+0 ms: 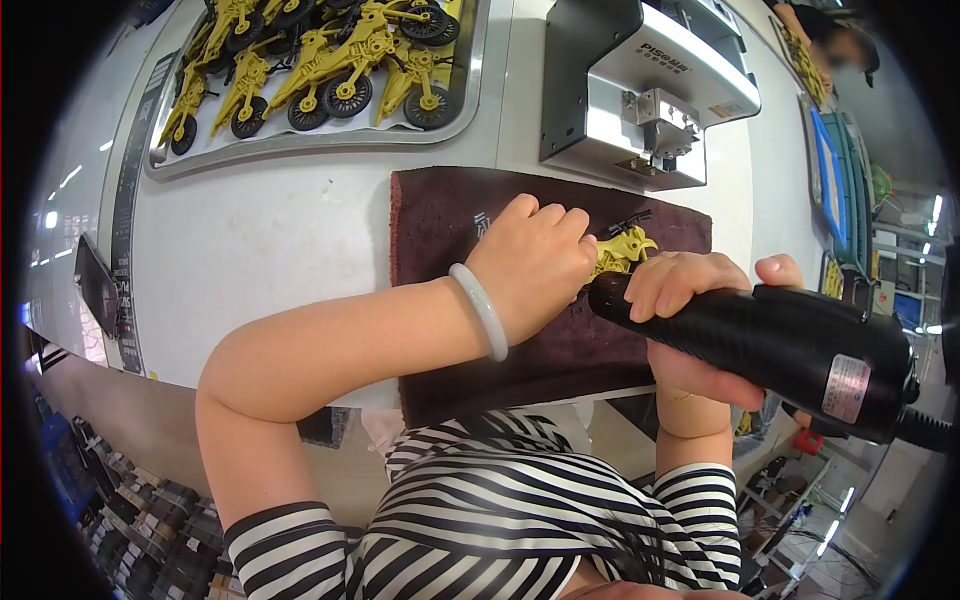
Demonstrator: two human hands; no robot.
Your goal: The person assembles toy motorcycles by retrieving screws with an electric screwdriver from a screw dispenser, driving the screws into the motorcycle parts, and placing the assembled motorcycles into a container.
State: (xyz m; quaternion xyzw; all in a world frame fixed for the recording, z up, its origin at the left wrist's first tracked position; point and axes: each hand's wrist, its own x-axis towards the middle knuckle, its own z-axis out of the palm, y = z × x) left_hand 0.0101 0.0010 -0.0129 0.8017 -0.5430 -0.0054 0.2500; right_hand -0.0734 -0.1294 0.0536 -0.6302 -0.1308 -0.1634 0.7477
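My left hand (pixel 535 255), with a pale bangle at its wrist, is closed on a small yellow toy motorcycle (pixel 622 250). The toy's black handlebar points up and away from me; its lower part is hidden behind my fingers. My right hand (pixel 690 285) wraps round a black corded electric screwdriver (pixel 780 335), which lies nearly level, its nose against or just in front of the toy. The bit is out of sight, so contact cannot be made out. Under both hands spreads a dark maroon cloth (pixel 470 370).
A metal tray (pixel 320 150) at the back left holds several yellow toy motorcycles (pixel 330 70) with black wheels. Beyond the cloth stands a silver and black screw feeder (pixel 640 100). A dark tablet-like object (pixel 95 290) is at the far left. Another person (pixel 840 50) is at the upper right.
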